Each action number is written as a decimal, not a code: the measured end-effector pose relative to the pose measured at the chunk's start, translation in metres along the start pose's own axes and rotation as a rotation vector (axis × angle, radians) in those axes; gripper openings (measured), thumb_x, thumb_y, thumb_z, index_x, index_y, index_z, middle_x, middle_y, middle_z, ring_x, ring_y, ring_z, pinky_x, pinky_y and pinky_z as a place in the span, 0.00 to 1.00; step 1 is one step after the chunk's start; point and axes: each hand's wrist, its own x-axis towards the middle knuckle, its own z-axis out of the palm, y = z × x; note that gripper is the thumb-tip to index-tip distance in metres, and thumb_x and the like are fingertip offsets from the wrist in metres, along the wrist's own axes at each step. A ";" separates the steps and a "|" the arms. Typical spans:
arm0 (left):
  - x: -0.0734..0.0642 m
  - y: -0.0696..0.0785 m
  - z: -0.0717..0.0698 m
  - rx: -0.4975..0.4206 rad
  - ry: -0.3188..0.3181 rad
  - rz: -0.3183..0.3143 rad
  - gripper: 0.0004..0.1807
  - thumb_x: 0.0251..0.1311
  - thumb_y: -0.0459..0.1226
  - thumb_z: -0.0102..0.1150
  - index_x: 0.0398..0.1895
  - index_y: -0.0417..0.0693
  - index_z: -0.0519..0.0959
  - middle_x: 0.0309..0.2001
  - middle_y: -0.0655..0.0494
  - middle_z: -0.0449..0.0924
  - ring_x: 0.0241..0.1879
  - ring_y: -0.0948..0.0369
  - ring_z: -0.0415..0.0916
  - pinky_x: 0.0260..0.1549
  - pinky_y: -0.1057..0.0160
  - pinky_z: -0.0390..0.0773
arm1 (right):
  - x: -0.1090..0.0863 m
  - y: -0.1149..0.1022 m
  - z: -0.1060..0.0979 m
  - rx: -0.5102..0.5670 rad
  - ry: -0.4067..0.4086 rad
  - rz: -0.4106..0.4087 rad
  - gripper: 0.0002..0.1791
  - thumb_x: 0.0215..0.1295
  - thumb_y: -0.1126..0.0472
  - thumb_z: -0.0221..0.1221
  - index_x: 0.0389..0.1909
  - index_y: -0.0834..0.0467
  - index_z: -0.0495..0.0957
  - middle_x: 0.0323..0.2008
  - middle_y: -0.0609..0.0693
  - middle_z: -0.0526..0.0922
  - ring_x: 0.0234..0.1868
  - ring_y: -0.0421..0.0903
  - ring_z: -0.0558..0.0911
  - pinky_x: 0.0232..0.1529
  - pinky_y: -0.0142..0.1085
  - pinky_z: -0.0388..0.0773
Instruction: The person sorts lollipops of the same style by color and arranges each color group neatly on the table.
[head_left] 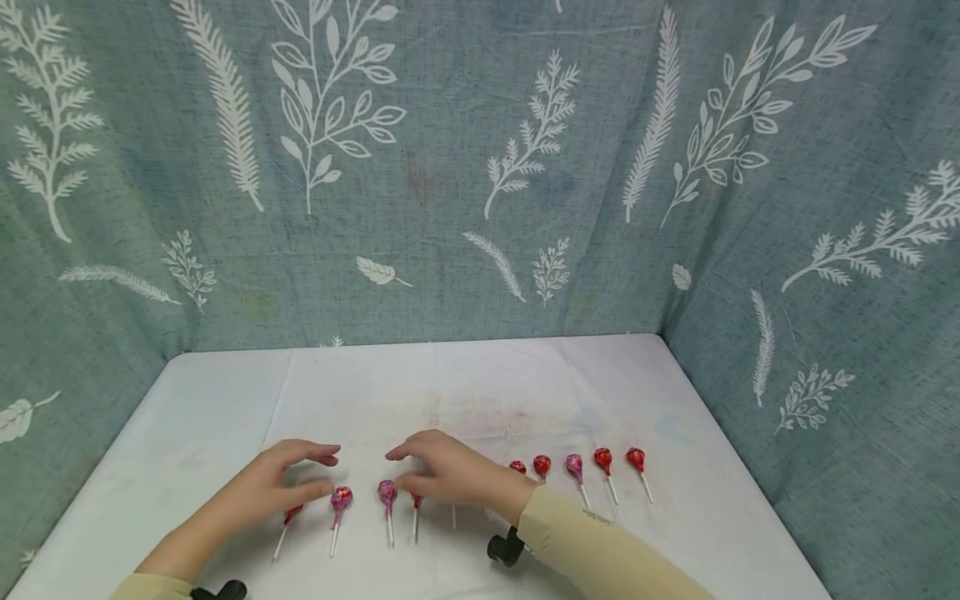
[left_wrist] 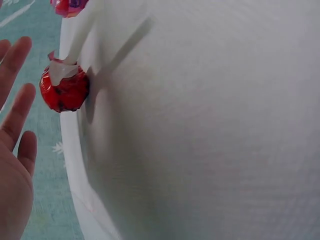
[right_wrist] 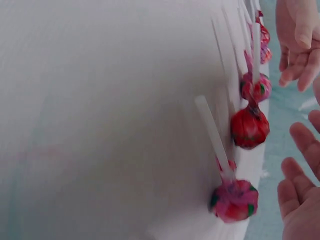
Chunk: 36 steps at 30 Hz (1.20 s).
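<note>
A row of wrapped lollipops lies across a white-covered table, heads away from me and sticks toward me. My left hand (head_left: 281,479) hovers over the row's left end, fingers loosely bent and holding nothing. Under it is a red lollipop (head_left: 293,512), partly hidden; by its thumb lies a pink-and-red lollipop (head_left: 342,499). My right hand (head_left: 453,473) hovers mid-row, also holding nothing, its thumb close to a purple lollipop (head_left: 387,492) and a red lollipop (head_left: 417,502). It covers the head of another, whose stick (head_left: 453,517) shows. The left wrist view has a red lollipop (left_wrist: 65,89) beside the fingers.
Farther right lie several more lollipops, among them a purple one (head_left: 574,467) and a red one (head_left: 636,459) at the row's end. Black wrist mounts (head_left: 506,547) sit on both wrists. Green leaf-patterned cloth (head_left: 450,167) walls the table's back and sides.
</note>
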 end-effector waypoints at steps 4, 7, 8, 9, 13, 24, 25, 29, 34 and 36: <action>0.000 -0.001 0.004 0.011 0.003 0.108 0.25 0.55 0.49 0.72 0.56 0.53 0.82 0.45 0.67 0.83 0.52 0.63 0.73 0.48 0.65 0.74 | 0.005 -0.001 0.006 -0.053 -0.008 -0.020 0.20 0.73 0.48 0.57 0.61 0.51 0.78 0.54 0.41 0.79 0.57 0.33 0.72 0.59 0.29 0.67; 0.000 -0.001 0.006 0.035 -0.015 0.088 0.24 0.55 0.52 0.71 0.55 0.55 0.83 0.45 0.70 0.82 0.52 0.62 0.72 0.44 0.59 0.77 | 0.007 -0.001 0.011 -0.092 -0.013 -0.016 0.19 0.72 0.48 0.57 0.60 0.50 0.79 0.52 0.39 0.79 0.54 0.32 0.74 0.56 0.26 0.68; 0.000 -0.001 0.007 0.044 -0.025 0.069 0.24 0.55 0.54 0.70 0.54 0.57 0.83 0.45 0.71 0.82 0.52 0.62 0.71 0.44 0.56 0.76 | 0.008 -0.001 0.012 -0.103 -0.012 -0.015 0.19 0.72 0.47 0.58 0.59 0.50 0.80 0.51 0.39 0.79 0.52 0.32 0.74 0.55 0.26 0.68; 0.000 0.000 0.007 0.051 -0.036 0.048 0.24 0.54 0.55 0.70 0.53 0.58 0.83 0.45 0.72 0.81 0.53 0.61 0.70 0.46 0.53 0.74 | 0.008 -0.001 0.013 -0.112 -0.012 -0.012 0.20 0.72 0.46 0.58 0.59 0.49 0.80 0.50 0.38 0.79 0.49 0.32 0.75 0.53 0.24 0.69; -0.001 -0.001 0.010 0.083 -0.062 -0.007 0.24 0.52 0.59 0.69 0.49 0.63 0.85 0.45 0.76 0.80 0.55 0.57 0.68 0.50 0.42 0.60 | 0.011 -0.004 0.017 -0.166 -0.009 -0.015 0.21 0.71 0.43 0.57 0.57 0.48 0.82 0.46 0.36 0.79 0.41 0.30 0.75 0.47 0.23 0.70; 0.001 -0.001 0.012 0.146 -0.127 -0.036 0.20 0.48 0.64 0.68 0.43 0.74 0.84 0.44 0.78 0.78 0.57 0.53 0.67 0.51 0.34 0.52 | 0.016 -0.009 0.024 -0.406 -0.015 -0.049 0.22 0.70 0.40 0.56 0.58 0.46 0.81 0.46 0.34 0.81 0.50 0.32 0.76 0.59 0.33 0.69; 0.001 -0.001 0.012 0.154 -0.135 -0.036 0.20 0.48 0.65 0.67 0.44 0.74 0.84 0.44 0.78 0.78 0.58 0.52 0.67 0.51 0.33 0.52 | 0.016 -0.010 0.025 -0.410 -0.017 -0.045 0.22 0.70 0.40 0.56 0.58 0.46 0.81 0.46 0.34 0.81 0.52 0.33 0.76 0.60 0.35 0.68; 0.002 -0.002 0.012 0.173 -0.150 -0.036 0.20 0.48 0.65 0.67 0.44 0.74 0.84 0.44 0.78 0.78 0.58 0.51 0.67 0.52 0.32 0.51 | 0.016 -0.011 0.026 -0.407 -0.019 -0.030 0.21 0.70 0.41 0.56 0.59 0.45 0.81 0.47 0.34 0.81 0.54 0.34 0.75 0.61 0.37 0.68; 0.003 0.001 0.013 0.205 -0.146 -0.021 0.19 0.49 0.64 0.68 0.43 0.74 0.85 0.43 0.79 0.78 0.57 0.53 0.68 0.51 0.32 0.52 | 0.017 -0.010 0.029 -0.416 0.001 -0.028 0.19 0.70 0.43 0.57 0.57 0.43 0.82 0.44 0.32 0.81 0.52 0.33 0.76 0.58 0.37 0.69; 0.004 0.002 0.013 0.220 -0.146 -0.012 0.18 0.49 0.64 0.67 0.42 0.75 0.85 0.43 0.80 0.78 0.56 0.54 0.69 0.51 0.32 0.53 | 0.017 -0.010 0.030 -0.415 0.010 -0.031 0.17 0.70 0.44 0.58 0.56 0.42 0.82 0.43 0.31 0.81 0.50 0.32 0.76 0.57 0.37 0.70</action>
